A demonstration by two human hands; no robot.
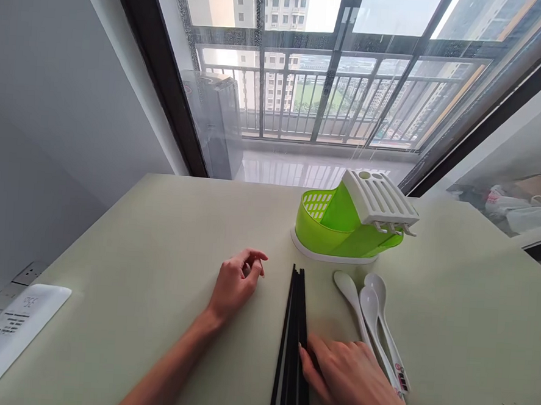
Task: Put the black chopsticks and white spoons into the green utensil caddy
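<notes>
A bundle of black chopsticks (293, 314) lies lengthwise on the pale green table (133, 267). My right hand (346, 378) rests flat beside them, its fingertips touching the right side of the bundle. My left hand (235, 283) lies on the table to the left of the chopsticks, fingers loosely curled, with nothing in it. Three white spoons (369, 306) lie to the right of the chopsticks, their handles partly under my right hand. Behind them stands a green cutlery holder (337, 228) with a white slotted lid (378, 200).
A white device with printed text (10, 327) sits at the table's left edge, next to a wall socket (18, 282). A large window with a balcony railing (327, 90) rises right behind the table. Bags (517, 208) lie at the far right.
</notes>
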